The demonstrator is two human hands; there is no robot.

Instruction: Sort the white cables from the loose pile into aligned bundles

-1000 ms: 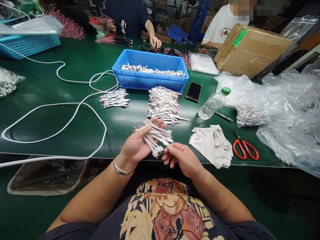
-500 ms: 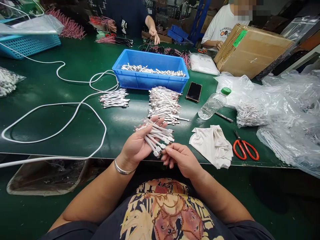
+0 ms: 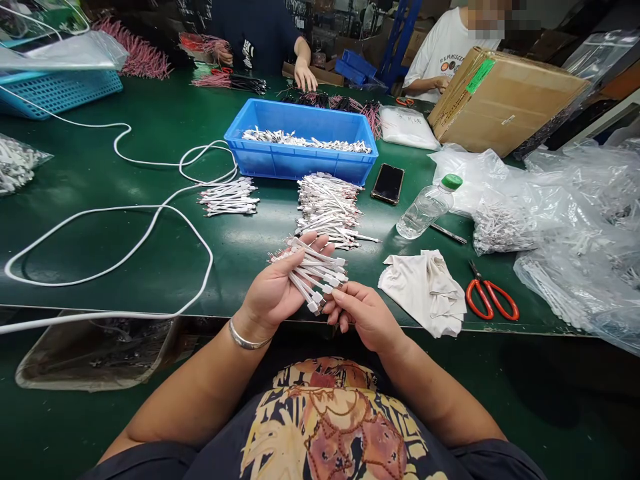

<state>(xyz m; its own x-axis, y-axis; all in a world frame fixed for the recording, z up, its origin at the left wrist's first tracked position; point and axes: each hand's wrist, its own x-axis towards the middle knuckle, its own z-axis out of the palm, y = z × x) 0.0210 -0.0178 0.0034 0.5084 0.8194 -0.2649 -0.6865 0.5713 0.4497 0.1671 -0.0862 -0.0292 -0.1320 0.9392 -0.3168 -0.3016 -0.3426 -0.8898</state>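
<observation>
A bundle of short white cables (image 3: 316, 268) with plugs at one end lies across my left hand (image 3: 273, 287), held under the thumb. The plug ends point toward my right hand (image 3: 364, 313), whose thumb and forefinger pinch one of the plugs at the bundle's edge. Just beyond my hands a larger pile of white cables (image 3: 330, 203) rests on the green table (image 3: 125, 247). To its left is a smaller pile of the same cables (image 3: 229, 197). Behind them stands a blue bin (image 3: 300, 160) with more white cable pieces inside.
On the right are a cloth (image 3: 425, 290), red-handled scissors (image 3: 491, 299), a water bottle (image 3: 425, 212), a phone (image 3: 388, 183) and plastic bags of cables (image 3: 555, 267). A long white cord (image 3: 107, 270) loops over the left side. Across the table, two people sit near a cardboard box (image 3: 505, 100).
My right fingers have shifted slightly at the plug ends; my left hand keeps its hold. Across the table, one person's hand has moved slightly left.
</observation>
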